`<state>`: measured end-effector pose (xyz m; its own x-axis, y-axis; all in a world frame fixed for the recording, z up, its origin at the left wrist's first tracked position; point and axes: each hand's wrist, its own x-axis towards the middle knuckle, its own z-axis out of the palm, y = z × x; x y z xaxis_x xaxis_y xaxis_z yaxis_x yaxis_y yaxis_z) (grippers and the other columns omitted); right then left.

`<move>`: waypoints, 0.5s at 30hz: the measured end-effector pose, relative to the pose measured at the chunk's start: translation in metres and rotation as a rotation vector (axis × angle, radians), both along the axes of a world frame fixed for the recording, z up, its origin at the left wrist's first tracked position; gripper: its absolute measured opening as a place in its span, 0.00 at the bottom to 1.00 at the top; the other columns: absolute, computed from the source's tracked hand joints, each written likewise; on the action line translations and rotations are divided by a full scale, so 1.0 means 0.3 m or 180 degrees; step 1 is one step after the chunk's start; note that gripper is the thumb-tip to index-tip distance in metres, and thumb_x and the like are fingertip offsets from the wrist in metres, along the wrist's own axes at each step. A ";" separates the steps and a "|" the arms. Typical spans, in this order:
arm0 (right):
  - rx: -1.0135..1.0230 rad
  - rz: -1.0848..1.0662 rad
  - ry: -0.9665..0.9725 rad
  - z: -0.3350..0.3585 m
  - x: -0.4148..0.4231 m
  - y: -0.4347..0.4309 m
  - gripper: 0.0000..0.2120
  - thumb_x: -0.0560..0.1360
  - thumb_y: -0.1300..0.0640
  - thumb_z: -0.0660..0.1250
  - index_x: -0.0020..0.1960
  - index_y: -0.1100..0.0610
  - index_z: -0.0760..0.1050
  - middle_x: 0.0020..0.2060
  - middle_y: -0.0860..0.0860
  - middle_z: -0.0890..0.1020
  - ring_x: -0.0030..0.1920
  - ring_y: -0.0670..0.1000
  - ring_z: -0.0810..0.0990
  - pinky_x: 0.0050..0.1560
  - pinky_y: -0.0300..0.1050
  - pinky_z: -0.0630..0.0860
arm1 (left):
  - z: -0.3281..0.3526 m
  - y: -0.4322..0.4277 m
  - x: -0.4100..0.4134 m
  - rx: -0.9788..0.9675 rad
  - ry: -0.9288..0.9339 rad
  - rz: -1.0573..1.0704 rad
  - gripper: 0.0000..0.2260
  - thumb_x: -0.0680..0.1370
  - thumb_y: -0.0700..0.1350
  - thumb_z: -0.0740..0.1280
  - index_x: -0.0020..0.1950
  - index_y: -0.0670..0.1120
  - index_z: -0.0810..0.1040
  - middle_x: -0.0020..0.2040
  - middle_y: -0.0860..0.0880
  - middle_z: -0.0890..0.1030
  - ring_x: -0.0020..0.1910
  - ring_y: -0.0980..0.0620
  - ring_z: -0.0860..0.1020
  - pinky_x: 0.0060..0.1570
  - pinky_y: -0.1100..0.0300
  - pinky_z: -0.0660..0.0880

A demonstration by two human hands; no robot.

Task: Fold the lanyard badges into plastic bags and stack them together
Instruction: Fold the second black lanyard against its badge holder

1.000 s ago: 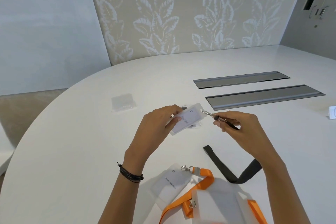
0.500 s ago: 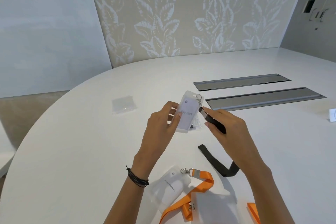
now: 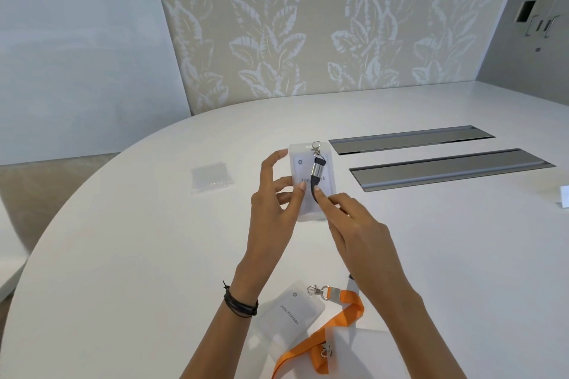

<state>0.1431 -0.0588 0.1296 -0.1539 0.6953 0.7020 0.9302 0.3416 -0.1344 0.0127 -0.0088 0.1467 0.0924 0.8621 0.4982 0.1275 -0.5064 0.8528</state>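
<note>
Pinched in left grip [image 3: 271,203], badge [image 3: 303,169] long axis toward far tabletop [image 3: 154,255] edge; right grip [image 3: 354,224] pinches black strap [image 3: 315,191] on badge face

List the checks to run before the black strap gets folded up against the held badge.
1. Badge gripped by left hand: ok, thumb on its face.
2. Clip hooked at the badge's top slot: ok.
3. Right hand pinching black strap over the badge face: ok.
4. Rest of the strap untangled: cannot tell, hidden behind the right wrist.
5. Plastic bags on table, left of the hands: ok.
6. Top bag open: cannot tell.
</note>
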 end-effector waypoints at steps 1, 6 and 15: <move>0.0002 0.0021 0.0028 -0.001 -0.006 0.002 0.29 0.61 0.73 0.76 0.61 0.62 0.76 0.42 0.58 0.82 0.32 0.53 0.80 0.19 0.43 0.76 | 0.001 -0.002 -0.002 0.0044 -0.0042 -0.0041 0.20 0.79 0.40 0.64 0.69 0.49 0.63 0.60 0.45 0.79 0.44 0.50 0.83 0.36 0.66 0.80; 0.0016 0.0100 0.0064 -0.005 -0.024 0.005 0.28 0.60 0.73 0.77 0.59 0.62 0.77 0.42 0.59 0.81 0.30 0.52 0.79 0.19 0.43 0.77 | 0.003 0.004 -0.006 0.0204 0.0098 -0.0167 0.17 0.80 0.35 0.59 0.64 0.53 0.70 0.63 0.48 0.74 0.56 0.43 0.79 0.46 0.52 0.82; 0.0075 0.0210 -0.0086 -0.012 -0.032 0.009 0.28 0.56 0.71 0.79 0.55 0.62 0.79 0.42 0.59 0.82 0.29 0.52 0.80 0.21 0.39 0.77 | -0.017 0.034 -0.023 -0.0065 -0.0218 -0.0123 0.19 0.80 0.31 0.55 0.63 0.48 0.77 0.57 0.47 0.74 0.60 0.44 0.77 0.51 0.47 0.80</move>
